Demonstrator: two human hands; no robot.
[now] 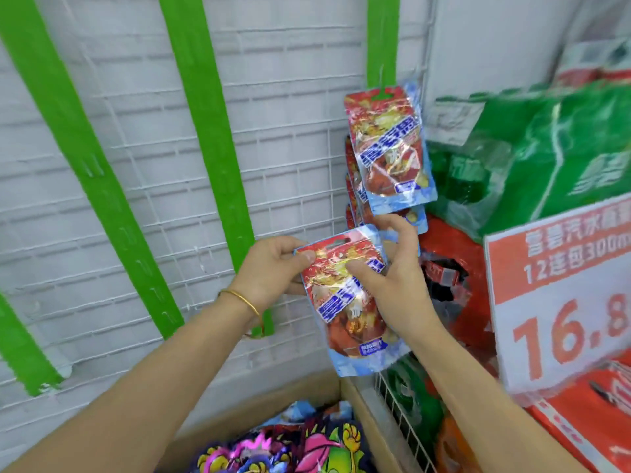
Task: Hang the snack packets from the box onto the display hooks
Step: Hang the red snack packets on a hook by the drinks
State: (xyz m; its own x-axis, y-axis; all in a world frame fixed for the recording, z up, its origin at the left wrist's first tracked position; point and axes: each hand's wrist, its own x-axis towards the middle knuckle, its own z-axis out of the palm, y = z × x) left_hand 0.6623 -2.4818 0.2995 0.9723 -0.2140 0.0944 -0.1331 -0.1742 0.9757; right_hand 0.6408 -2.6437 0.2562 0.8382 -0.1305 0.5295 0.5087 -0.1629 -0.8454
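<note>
A red and blue packet [345, 302] is held between both grips in front of the white wire grid [290, 148], tilted with its top leaning left. Its upper left corner is pinched by the left grip [273, 268], thumb on the front and fingers behind. The right grip [399, 268] is closed on the right edge, with the thumb laid across the printed face and the fingers curled behind the top right corner. The packet is just below a column of matching hung packets [389, 145] on the rightmost green strip [382, 39], with its top close to the lowest of them. Only the top hung packet is seen whole; the ones under it are overlapped, and the lowest is partly covered by the right grip's fingers. The hooks themselves cannot be made out. Below the forearms, a cardboard box [355, 421] with bright packets [290, 448] inside is cut off by the lower edge. At the right, a price sign [560, 302] is cropped, and a green drinks pack [546, 148] is blurred.
</note>
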